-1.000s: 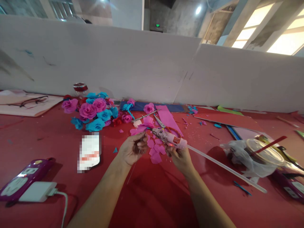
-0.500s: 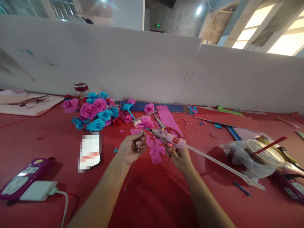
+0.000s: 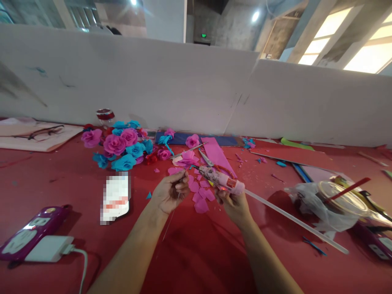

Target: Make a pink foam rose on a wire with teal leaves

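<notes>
My right hand (image 3: pixel 230 202) is closed around a pink hot glue gun (image 3: pixel 219 179), its dark nozzle aimed left at my left fingertips. A long clear glue stick (image 3: pixel 294 218) juts from the gun's back end. In a pinch, my left hand (image 3: pixel 171 188) holds a thin wire (image 3: pixel 170 220) that trails down below the palm. A small bit of blue shows by the nozzle, too small to make out. Loose pink paper petals (image 3: pixel 201 205) lie on the red table between the hands. Behind them are a pair of scissors (image 3: pixel 222 168) with orange handles and a pink paper strip (image 3: pixel 217 153).
Pink, blue and red paper flowers (image 3: pixel 114 145) are bunched at the left. A phone (image 3: pixel 115 198) and a purple power strip (image 3: pixel 33 228) with a white charger (image 3: pixel 50 248) lie nearer. At right sits a lidded container (image 3: pixel 341 198) in plastic. A white partition (image 3: pixel 128 77) stands behind.
The glue gun has shifted slightly right, its nozzle now a little farther from my left fingertips. My left hand keeps its pinch on the wire, almost unmoved.
</notes>
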